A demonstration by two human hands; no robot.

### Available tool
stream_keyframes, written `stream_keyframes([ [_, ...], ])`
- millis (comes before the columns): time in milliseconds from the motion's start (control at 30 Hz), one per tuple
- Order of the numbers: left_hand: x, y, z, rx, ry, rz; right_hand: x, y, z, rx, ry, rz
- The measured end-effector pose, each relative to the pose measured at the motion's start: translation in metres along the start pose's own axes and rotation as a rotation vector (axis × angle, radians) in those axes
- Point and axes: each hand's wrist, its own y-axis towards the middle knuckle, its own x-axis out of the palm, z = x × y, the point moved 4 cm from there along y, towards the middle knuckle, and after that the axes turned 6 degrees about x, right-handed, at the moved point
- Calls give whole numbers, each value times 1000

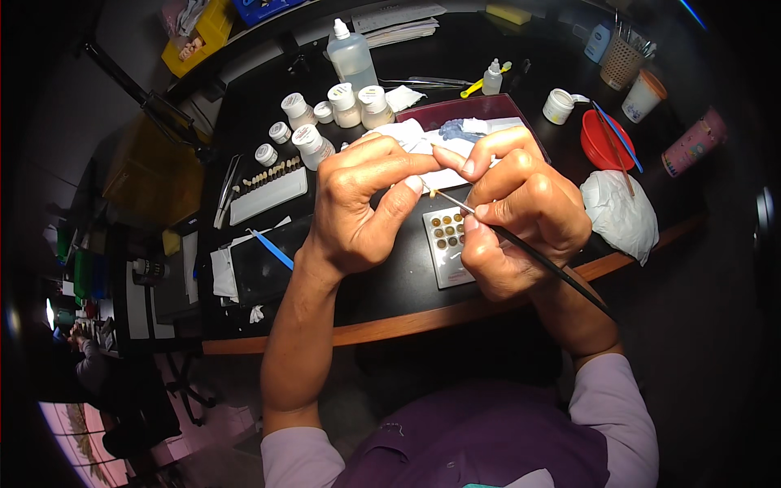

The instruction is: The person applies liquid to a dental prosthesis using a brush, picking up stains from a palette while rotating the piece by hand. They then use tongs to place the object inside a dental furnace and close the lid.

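Observation:
Over the middle of the desk my two hands are close together. My right hand [521, 211] is closed around a thin brush [521, 242] with a dark handle and a metal neck, its handle slanting down to the right. The brush tip touches or nearly touches a tiny tooth-coloured piece [432, 193]. My left hand [362, 199] pinches beside that piece, thumb and index finger together; their exact hold on it is too small to see clearly. Under my right hand lies a pale palette [443, 264] with round brown-yellow wells, partly covered.
Behind my left hand stand white-lidded jars [345, 106] and a large clear bottle [351, 61]. A tooth shade guide [268, 199] lies left. At right are a red bowl [598, 146], crumpled white paper [622, 211] and a pink can [694, 145]. A wooden edge [382, 330] fronts the desk.

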Motion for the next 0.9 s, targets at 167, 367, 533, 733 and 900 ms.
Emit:
stream_keyframes([
  [167, 0, 0, -1, 10, -5, 8, 0, 1, -1, -7, 1, -1],
  [367, 1, 1, 1, 8, -3, 3, -1, 0, -1, -2, -9, -22],
  [533, -1, 0, 1, 8, 3, 10, 0, -1, 0, 24, 52, -24],
  [733, -1, 1, 0, 22, 37, -15, 4, 2, -5, 14, -10, -99],
  [900, -1, 0, -1, 36, 58, -1, 9, -2, -6, 10, -50, -127],
])
